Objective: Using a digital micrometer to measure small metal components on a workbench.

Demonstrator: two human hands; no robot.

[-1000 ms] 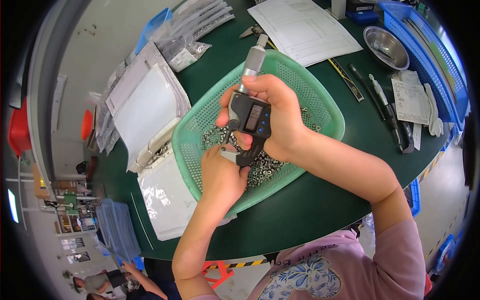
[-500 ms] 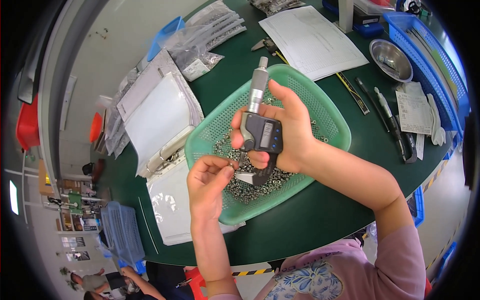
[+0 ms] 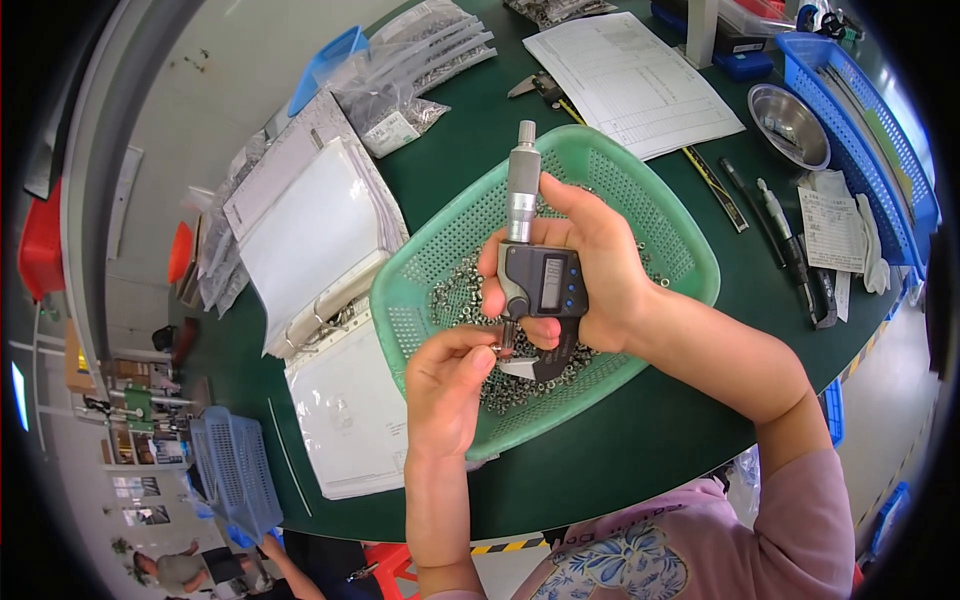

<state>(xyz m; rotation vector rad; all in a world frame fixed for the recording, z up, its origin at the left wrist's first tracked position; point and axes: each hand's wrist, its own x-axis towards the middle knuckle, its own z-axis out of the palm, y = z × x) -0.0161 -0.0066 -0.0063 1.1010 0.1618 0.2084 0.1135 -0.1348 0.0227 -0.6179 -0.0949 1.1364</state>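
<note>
My right hand (image 3: 607, 268) is wrapped round a digital micrometer (image 3: 545, 280) with a dark body, a small display and a silver thimble pointing away from me. Between the thumb and forefinger of my left hand (image 3: 450, 385) is a small metal part (image 3: 497, 348), pinched right beside the micrometer's measuring gap; whether it touches the measuring faces I cannot tell. Both hands are above a green perforated plastic basket (image 3: 672, 215). Many small shiny nut-like metal parts (image 3: 505, 395) lie in its bottom, partly hidden by my hands and the micrometer.
Left of the basket lies an open ring binder (image 3: 310, 240). Bags of metal parts (image 3: 400, 115) and paper sheets (image 3: 630, 80) are at the back. A metal bowl (image 3: 788, 125), a blue basket (image 3: 860, 150), another micrometer (image 3: 785, 230) and a caliper (image 3: 540, 88) stand or lie to the right and behind.
Both hands and the micrometer have shifted slightly right and nearer in the picture. The left fingers keep their pinch beside the measuring gap.
</note>
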